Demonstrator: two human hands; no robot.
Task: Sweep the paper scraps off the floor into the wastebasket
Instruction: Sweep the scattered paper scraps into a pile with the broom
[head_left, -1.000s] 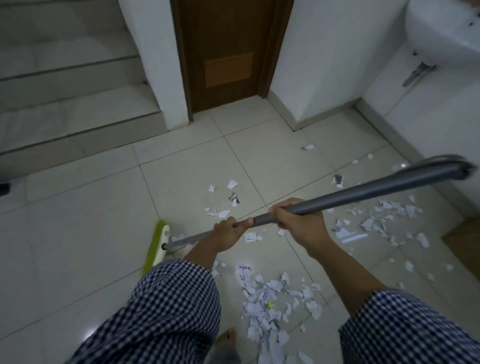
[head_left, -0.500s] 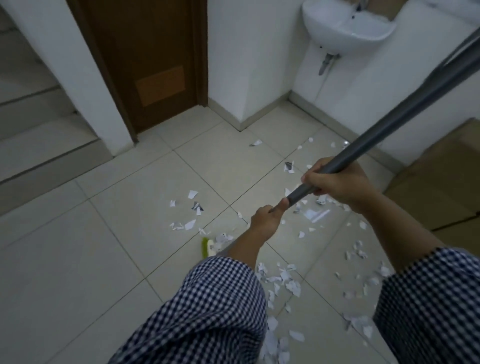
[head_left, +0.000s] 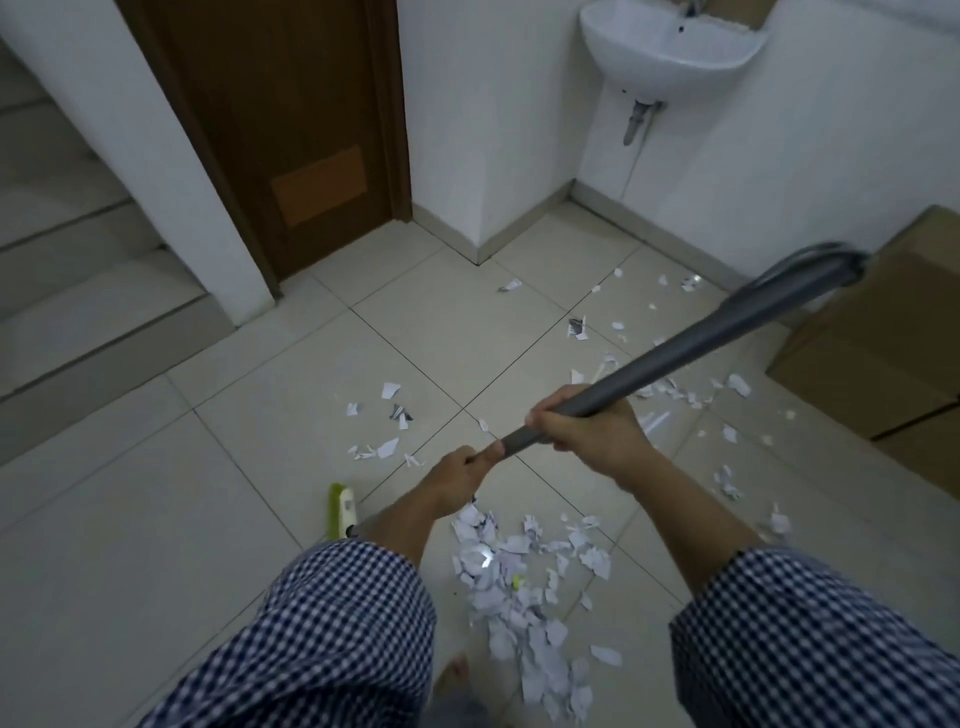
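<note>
Both my hands hold a broom by its grey handle (head_left: 691, 347). My left hand (head_left: 460, 475) grips it low down, my right hand (head_left: 592, 428) grips it higher. The green and white broom head (head_left: 340, 509) rests on the floor tiles to the left of my left forearm, which hides part of it. A dense heap of white paper scraps (head_left: 519, 582) lies on the tiles between my arms. Looser scraps (head_left: 387, 431) lie ahead of the hands, and more scraps (head_left: 675, 384) are strewn toward the right wall. No wastebasket shows in the frame.
A brown door (head_left: 291, 135) stands ahead, with steps (head_left: 78, 280) to its left. A white basin (head_left: 670, 47) hangs on the right wall. Cardboard boxes (head_left: 883, 332) sit against that wall at the right. My bare foot (head_left: 457, 670) shows at the bottom.
The broom head has swung from far left in toward the heap, and the handle's top has swung about on the right. My view has turned right, showing the basin and the boxes.
</note>
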